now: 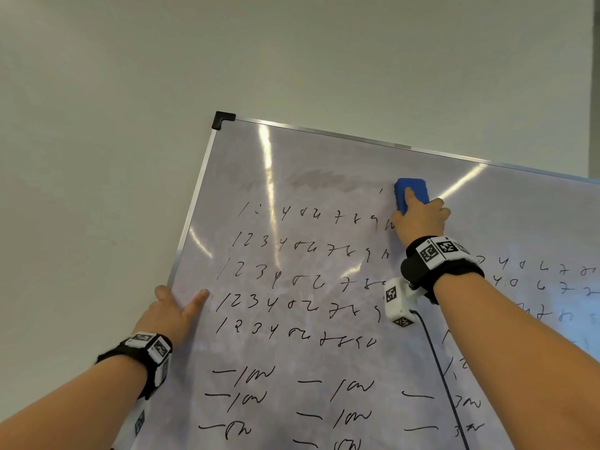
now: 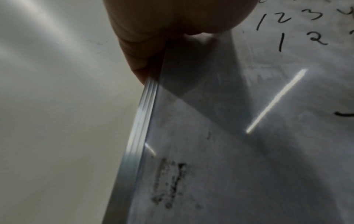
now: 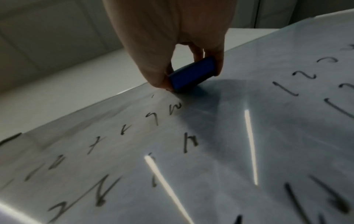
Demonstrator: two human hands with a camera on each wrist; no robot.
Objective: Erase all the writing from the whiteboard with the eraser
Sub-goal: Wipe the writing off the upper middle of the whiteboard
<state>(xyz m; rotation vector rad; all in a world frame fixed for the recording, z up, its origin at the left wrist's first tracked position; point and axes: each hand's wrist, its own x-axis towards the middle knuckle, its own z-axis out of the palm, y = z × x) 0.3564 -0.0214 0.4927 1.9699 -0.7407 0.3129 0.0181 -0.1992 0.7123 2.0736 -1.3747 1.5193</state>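
R hand (image 1: 422,219) pinches blue blocky eraser (image 1: 418,188) flat on glossy whiteboard (image 1: 324,164).

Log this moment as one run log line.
right hand: grips blue eraser near whiteboard top | left hand: rests on left frame | smear beside eraser | writing below unerased

The whiteboard (image 1: 328,157) ran out past the right and bottom edges of our head view, cutting its rows of writing (image 1: 254,302) short. The right hand (image 1: 422,219) covered the lower part of the eraser (image 1: 417,188) and the ends of two rows. From the left wrist we saw the left hand (image 2: 172,18) cropped at the top edge, and could not make out its fingers. From the right wrist, the nearest strokes were blurred.
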